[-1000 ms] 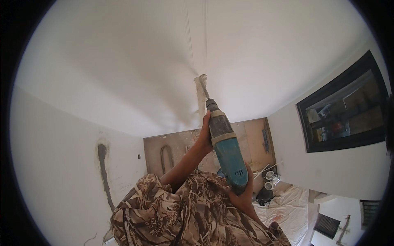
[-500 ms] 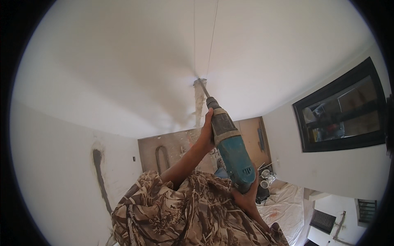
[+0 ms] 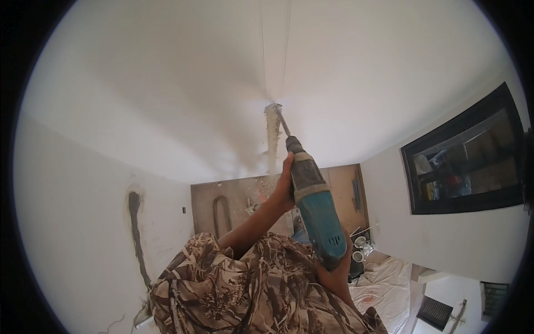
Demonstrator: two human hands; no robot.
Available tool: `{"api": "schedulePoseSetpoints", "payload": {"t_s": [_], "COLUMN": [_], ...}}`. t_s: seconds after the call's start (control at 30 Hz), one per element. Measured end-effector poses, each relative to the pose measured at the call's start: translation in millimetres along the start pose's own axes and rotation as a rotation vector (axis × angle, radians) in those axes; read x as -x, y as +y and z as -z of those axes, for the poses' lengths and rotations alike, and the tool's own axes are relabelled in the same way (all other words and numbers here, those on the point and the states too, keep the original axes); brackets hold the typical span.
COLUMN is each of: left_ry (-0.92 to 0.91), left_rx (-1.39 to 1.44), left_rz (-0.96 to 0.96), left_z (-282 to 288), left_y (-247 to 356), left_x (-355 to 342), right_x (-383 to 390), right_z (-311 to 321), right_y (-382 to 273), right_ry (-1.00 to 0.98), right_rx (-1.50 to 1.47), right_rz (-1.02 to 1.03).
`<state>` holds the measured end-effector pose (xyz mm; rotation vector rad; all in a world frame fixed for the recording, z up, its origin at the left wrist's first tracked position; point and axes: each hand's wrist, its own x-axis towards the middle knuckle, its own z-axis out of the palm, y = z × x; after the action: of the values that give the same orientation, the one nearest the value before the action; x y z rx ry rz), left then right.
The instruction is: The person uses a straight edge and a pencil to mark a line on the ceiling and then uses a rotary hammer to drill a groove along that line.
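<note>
A teal and dark grey rotary hammer (image 3: 321, 217) points away from me at the white wall. My left hand (image 3: 286, 188) is wrapped round its front body, just behind the chuck. At the rear, my right hand (image 3: 335, 274) is closed round the handle, partly hidden by the tool's body. The bit (image 3: 284, 122) leans toward the upper end of a rough chased channel (image 3: 273, 136), its tip by the channel's right edge. Two thin lines run up the wall above the channel.
A black-framed window (image 3: 407, 181) is in the right wall. A dark filled groove (image 3: 135, 225) runs down the left wall. Below on the floor are a bent tube (image 3: 221, 214), metal fittings (image 3: 362, 247) and a crumpled pale sheet (image 3: 384, 289).
The bit's tip has shifted from the middle of the channel's top toward its right edge. The rotary hammer sits slightly lower and further right in view, with both hands still on it.
</note>
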<state>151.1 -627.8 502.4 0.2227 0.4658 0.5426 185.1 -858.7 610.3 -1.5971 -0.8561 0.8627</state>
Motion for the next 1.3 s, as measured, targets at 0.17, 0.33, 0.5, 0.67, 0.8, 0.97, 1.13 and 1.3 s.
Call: {"api": "schedulePoseSetpoints", "payload": {"t_s": [0.17,0.33,0.5,0.67,0.8,0.97,1.13,1.3], "left_ry": [0.034,0.065,0.113,0.02,-0.012,0.048,0.006,0.058], "left_rx": [-0.021,-0.003,-0.023,0.033,0.034,-0.012,-0.01,-0.023], "left_rz": [0.016,0.011,-0.007,-0.03,-0.015,-0.019,-0.02,0.008], "left_z": [-13.4,-1.4,-14.1,-9.6,-7.2,-6.9,-9.7,-2.6], "left_y": [1.3,20.0,22.6,20.9,8.8,-6.9,5.8,21.3], "left_x": [-9.1,-39.5,-47.9,-47.6,-24.7,1.9,21.0,17.9], "right_x": [-6.8,-47.1,-59.6,-61.3,-36.5,-0.7,11.3,7.0], "right_z": [14.9,8.7,13.5,12.5,17.0,13.5,7.0,-11.6], "right_y": [12.4,10.0,9.6,-0.5,4.5,7.2,13.0,21.7], "right_ry": [0.004,-0.025,-0.004,-0.003,-0.038,0.001,-0.024,-0.007], "right_rx": [0.11,0.153,-0.002,-0.026,0.12,0.086,0.149,0.094], "right_rz": [0.102,0.049,0.04,-0.012,0.058,0.037,0.096,0.141]}}
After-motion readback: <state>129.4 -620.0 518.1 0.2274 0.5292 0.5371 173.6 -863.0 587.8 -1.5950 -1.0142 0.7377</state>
